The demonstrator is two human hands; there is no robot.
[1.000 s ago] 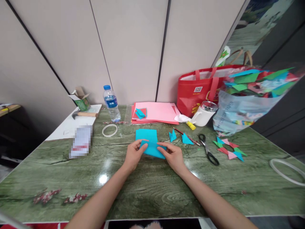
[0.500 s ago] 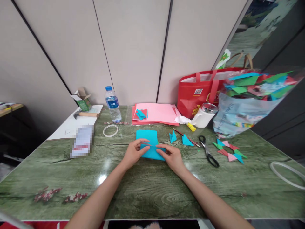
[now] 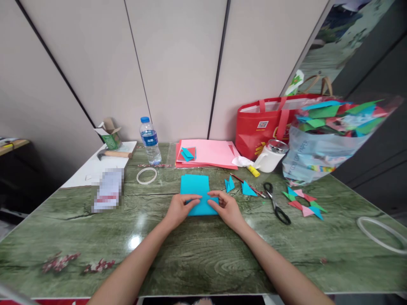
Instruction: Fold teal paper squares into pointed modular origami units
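Observation:
A sheet of blue paper (image 3: 203, 209) lies near the middle of the table, its nearer edge toward me. My left hand (image 3: 181, 208) grips it from the left, with the thumb and forefinger close together on it. From the right, my right hand (image 3: 226, 207) pinches the same sheet, the other fingers curled. Just behind it, and partly under it, is more blue paper (image 3: 194, 183). Two folded blue paper pieces, one a spiky shape (image 3: 229, 184) and one a triangle (image 3: 248, 189), lie to the right of my right hand.
Black-handled scissors (image 3: 276, 203), a pencil (image 3: 235, 176) and a paper ring (image 3: 305, 203) lie to the right. Behind are pink paper (image 3: 210, 150), a white mug (image 3: 270, 159), a red bag (image 3: 254, 123) and a plastic bag (image 3: 311, 152). A bottle (image 3: 150, 144) and hammer (image 3: 114, 154) are left.
The raised fold between my fingertips is now lower, and the sheet looks flatter. My fingers have come down onto it. The view has shifted slightly.

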